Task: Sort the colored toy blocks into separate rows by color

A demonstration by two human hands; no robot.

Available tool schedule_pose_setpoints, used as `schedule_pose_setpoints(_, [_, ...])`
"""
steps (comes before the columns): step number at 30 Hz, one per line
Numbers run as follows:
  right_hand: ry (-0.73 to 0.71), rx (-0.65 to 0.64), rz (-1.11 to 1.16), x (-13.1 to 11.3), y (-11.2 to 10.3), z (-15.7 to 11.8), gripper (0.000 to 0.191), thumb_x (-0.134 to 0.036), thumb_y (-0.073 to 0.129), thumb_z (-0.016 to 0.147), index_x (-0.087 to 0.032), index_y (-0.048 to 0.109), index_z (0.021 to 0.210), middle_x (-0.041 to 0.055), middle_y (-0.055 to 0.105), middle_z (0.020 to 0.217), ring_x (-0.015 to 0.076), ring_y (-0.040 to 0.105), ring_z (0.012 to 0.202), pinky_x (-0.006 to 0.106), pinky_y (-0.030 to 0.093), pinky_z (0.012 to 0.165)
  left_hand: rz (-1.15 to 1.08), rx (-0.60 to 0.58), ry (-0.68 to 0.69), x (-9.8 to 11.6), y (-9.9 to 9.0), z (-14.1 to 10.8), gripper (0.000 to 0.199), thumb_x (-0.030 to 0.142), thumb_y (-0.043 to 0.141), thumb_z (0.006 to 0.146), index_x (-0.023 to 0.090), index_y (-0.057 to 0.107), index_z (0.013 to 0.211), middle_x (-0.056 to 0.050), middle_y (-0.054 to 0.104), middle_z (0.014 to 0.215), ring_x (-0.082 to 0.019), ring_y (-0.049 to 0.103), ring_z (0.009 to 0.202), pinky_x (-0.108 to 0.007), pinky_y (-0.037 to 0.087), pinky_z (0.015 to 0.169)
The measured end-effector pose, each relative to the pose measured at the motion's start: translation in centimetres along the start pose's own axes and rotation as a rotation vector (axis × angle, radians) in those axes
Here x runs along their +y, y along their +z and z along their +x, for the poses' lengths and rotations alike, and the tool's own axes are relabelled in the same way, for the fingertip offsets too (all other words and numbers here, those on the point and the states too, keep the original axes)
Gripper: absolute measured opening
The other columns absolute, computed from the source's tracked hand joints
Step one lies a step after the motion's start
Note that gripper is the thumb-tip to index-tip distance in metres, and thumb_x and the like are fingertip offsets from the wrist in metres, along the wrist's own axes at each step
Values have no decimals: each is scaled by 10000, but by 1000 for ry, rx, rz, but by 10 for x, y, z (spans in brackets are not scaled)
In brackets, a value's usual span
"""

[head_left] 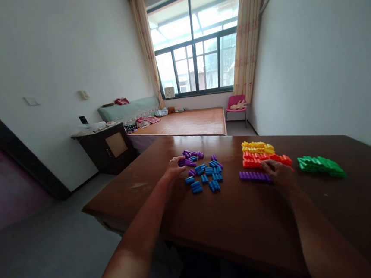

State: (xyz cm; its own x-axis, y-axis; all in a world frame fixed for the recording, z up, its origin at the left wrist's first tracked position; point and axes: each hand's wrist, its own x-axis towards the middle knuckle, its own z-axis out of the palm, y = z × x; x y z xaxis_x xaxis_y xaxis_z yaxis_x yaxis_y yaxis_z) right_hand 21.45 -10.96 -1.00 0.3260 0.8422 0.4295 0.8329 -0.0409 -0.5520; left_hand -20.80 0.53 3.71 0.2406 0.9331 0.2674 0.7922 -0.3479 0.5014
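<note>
My left hand (175, 167) is at the left edge of the loose pieces, its fingers closed on a purple piece (186, 162). More purple pieces (193, 154) lie just beyond it, and several short blue pieces (204, 179) are scattered to its right. My right hand (277, 172) has its fingers pressed together at the right end of a purple row (254, 176). Behind that row sit orange-red rows (255, 159), and yellow rows (257, 147) lie farther back. Green rows (321, 166) are to the right of my right hand.
The pieces lie on a brown table (238, 221). Beyond its far edge are a low bed (187, 123) and a pink chair (235, 100) with a plush toy. A dark cabinet (108, 148) stands at the left.
</note>
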Motion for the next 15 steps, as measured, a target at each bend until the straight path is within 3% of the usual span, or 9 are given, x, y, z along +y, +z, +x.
schedule_pose_setpoints(4, [-35, -221, 417, -37, 3, -9, 478, -579, 463, 849, -184, 657, 1036, 89, 717, 947, 213, 640, 776, 327, 500, 720, -154, 36, 361, 80, 28, -1, 472, 224, 683, 703, 203, 635, 1173, -68, 621, 1147, -210, 571, 1085, -330, 475, 969])
schedule_pose_setpoints(8, [-31, -416, 665, -58, 5, -16, 544, -635, 416, 854, -187, 609, 1095, 72, 703, 933, 172, 626, 716, 284, 501, 616, -194, 23, 520, 155, 80, -15, 472, 224, 688, 703, 228, 637, 1171, -64, 599, 1143, -226, 540, 1095, -361, 446, 1001])
schedule_pose_setpoints(11, [3, -446, 722, -54, 2, -14, 482, -598, 556, 795, -185, 599, 1039, 53, 697, 889, 174, 637, 741, 284, 512, 655, -204, 26, 518, 180, 115, -21, 463, 237, 691, 709, 229, 638, 1169, -69, 594, 1131, -239, 516, 1095, -370, 452, 981])
schedule_pose_setpoints(15, [100, -327, 694, -20, -9, -2, 351, -485, 666, 741, -187, 613, 920, 70, 701, 941, 210, 650, 885, 303, 518, 765, -200, -5, 430, 176, 144, -19, 475, 216, 678, 707, 226, 626, 1178, -70, 591, 1137, -231, 521, 1073, -383, 447, 980])
